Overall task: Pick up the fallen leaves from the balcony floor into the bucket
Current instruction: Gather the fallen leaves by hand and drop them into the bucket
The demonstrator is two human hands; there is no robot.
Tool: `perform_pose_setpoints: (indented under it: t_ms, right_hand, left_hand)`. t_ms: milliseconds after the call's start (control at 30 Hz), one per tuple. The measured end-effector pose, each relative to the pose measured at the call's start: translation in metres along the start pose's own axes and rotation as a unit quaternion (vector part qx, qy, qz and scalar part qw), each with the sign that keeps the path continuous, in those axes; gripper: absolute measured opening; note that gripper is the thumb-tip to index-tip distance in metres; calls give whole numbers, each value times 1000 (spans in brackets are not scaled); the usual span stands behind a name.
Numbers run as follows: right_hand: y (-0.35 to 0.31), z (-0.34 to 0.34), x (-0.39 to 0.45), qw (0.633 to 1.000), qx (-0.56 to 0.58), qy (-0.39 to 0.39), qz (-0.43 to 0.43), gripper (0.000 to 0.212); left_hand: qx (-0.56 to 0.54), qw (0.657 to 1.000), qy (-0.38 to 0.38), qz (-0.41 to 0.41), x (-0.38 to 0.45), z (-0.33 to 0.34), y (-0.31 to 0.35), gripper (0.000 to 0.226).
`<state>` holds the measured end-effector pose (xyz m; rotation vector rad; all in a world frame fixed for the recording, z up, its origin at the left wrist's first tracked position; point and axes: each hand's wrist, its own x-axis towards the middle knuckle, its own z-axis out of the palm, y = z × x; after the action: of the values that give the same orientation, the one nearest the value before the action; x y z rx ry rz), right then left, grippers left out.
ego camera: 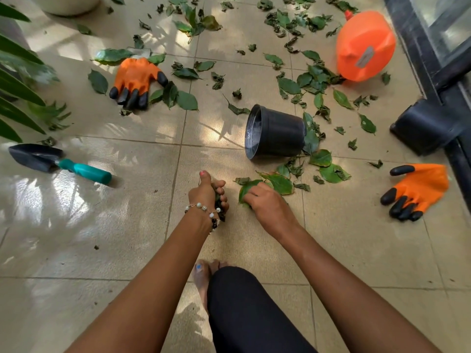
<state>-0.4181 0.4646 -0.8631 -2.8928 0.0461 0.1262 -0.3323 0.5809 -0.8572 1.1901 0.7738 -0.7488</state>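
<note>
Your left hand [209, 193] clenches gathered leaves; your right hand [265, 200] grasps a large green leaf [281, 183] on the floor. The black bucket [276, 132] lies tipped just beyond. The label on the far-right orange container [364, 45] is unreadable.

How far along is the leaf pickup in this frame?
Early. The floor near the person looks mostly bare of leaves. In hand: the left hand grips a bunch of leaves, and the right hand is on a large green leaf. Left: the black bucket lies tipped over, and scattered leaves cover the far tiles.
</note>
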Motion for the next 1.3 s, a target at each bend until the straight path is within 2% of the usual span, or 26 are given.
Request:
perform_pose_setpoints:
  t_ms: [67, 133, 167, 200, 267, 333, 400, 467, 533, 567, 667, 733, 833, 933, 1000, 1033, 1067, 1133, 1200, 1233, 1267, 1300]
  right_hand:
    - [2, -7, 5, 992, 103, 42, 55, 24]
    - [4, -17, 8, 951, 246, 84, 168, 23]
    - [5, -21, 8, 929, 288, 107, 208, 24]
    - [6, -23, 10, 921, 293, 118, 227, 30]
    - [5, -27, 14, 942, 252, 69, 209, 52]
    - [2, -30, 18, 966, 202, -28, 162, 77]
    - [-2, -29, 22, 979, 128, -116, 105, 90]
    - [-5, -23, 21, 980, 57, -178, 66, 85]
    - [-5, -16, 17, 982, 0, -183, 44, 71]
    - [-6, -13, 14, 986, -13, -160, 39, 63]
    - [-7, -7, 4, 994, 40, -90, 45, 41]
    - [-7, -4, -1, 997, 27, -56, 37, 35]
    - [-4, -1, 3, 998, -37, -53, -1, 29]
    - [0, 0, 10, 999, -40, -19, -6, 24]
    - [0, -6, 12, 996, 64, 29, 58, 21]
    - [-2, -13, 12, 976, 164, 64, 126, 19]
    - [-2, -20, 12, 938, 273, 100, 189, 17]
    - [-5, -35, 12, 827, 478, 138, 263, 18]
    - [-10, -44, 13, 722, 620, 138, 273, 18]
    - [-14, -46, 13, 696, 652, 131, 270, 18]
    - [-19, -49, 13, 698, 654, 120, 265, 16]
    - [-22, -48, 12, 736, 619, 107, 251, 15]
  left_hand:
    - [12, 1000, 0, 9, -1, 1, -2, 56]
    - [23, 1000, 1, 18, 0, 3, -3, 56]
    - [25, 999, 2, 23, -1, 4, -2, 55]
    - [26, 999, 6, 28, -1, 4, -2, 55]
    - [23, 999, 18, 37, -2, 5, -1, 54]
    - [20, 998, 26, 44, -2, 3, 0, 54]
    - [18, 998, 33, 50, -2, 1, 1, 54]
    - [15, 998, 35, 51, -1, -2, 3, 54]
    - [13, 998, 33, 47, -1, -3, 5, 54]
    - [13, 998, 30, 45, -1, -3, 5, 54]
    - [13, 999, 22, 42, -2, -3, 5, 54]
    - [17, 999, 22, 44, -4, -2, 4, 54]
    - [35, 998, 24, 54, -6, -2, 2, 52]
    - [54, 997, 18, 55, -8, -2, 1, 51]
    - [66, 996, 16, 56, -8, -2, -2, 50]
    - [74, 996, 16, 56, -7, -1, -3, 50]
    - [82, 995, 17, 54, -6, -1, -4, 51]
    - [91, 995, 9, 41, -8, 2, -5, 53]
    - [94, 995, -7, 31, -11, 7, -8, 56]
    - [97, 995, -15, 25, -13, 11, -10, 57]
    - [97, 995, -22, 15, -17, 15, -9, 59]
    - [87, 996, -33, 3, -18, 18, -9, 63]
